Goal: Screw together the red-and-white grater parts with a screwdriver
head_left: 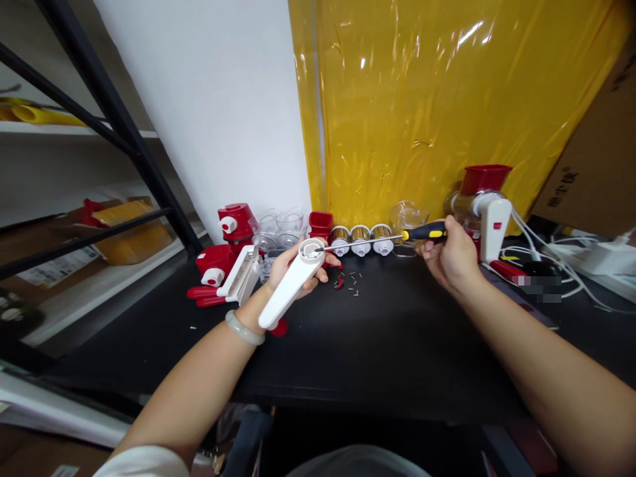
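Note:
My left hand (283, 268) is closed round a white crank handle (288, 285), its round socket end up and a red knob (279, 328) showing at the lower end. My right hand (450, 255) grips a screwdriver (424, 232) by its black and yellow handle. The long shaft runs left, and its tip is at the socket of the crank handle; whether it touches a screw there I cannot tell. Below, on the black table (397, 344), lie several small screws (354, 283) and small red pieces (339, 283).
Behind the hands stand several grater drums (360, 240), a red hopper (320, 224) and clear plastic parts (278, 225). Red housings (236, 222) and more white crank handles (239, 275) lie at left. An assembled rotary grater (487, 205) stands right, beside white cables (571, 265).

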The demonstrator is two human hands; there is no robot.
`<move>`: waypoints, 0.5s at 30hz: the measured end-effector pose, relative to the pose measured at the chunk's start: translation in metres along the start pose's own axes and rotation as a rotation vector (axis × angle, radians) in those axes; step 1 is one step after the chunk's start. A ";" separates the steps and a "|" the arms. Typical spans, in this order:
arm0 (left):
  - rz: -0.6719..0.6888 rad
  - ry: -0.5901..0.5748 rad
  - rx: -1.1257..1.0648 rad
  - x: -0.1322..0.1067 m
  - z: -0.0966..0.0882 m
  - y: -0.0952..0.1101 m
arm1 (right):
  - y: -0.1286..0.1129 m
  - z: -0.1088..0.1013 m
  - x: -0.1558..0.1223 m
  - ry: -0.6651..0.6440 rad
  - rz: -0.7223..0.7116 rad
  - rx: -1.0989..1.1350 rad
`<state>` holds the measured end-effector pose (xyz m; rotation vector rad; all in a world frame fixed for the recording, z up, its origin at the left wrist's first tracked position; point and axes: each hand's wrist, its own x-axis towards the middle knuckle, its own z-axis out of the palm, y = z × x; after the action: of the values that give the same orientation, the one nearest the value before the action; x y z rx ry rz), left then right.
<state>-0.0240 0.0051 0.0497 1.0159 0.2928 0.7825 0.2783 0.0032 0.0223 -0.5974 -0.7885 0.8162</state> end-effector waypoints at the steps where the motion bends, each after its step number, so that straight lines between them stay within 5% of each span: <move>1: -0.029 0.010 -0.018 -0.001 0.001 0.001 | -0.001 0.001 0.000 0.000 0.001 0.004; 7: -0.107 0.020 0.003 0.000 0.001 0.003 | 0.001 -0.001 0.002 -0.002 -0.020 -0.011; 15: 0.140 0.231 0.242 0.017 -0.011 -0.014 | 0.002 0.000 0.000 0.031 -0.093 -0.089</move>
<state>-0.0119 0.0202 0.0346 1.1834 0.5294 1.0117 0.2776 0.0043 0.0212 -0.6458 -0.8213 0.6879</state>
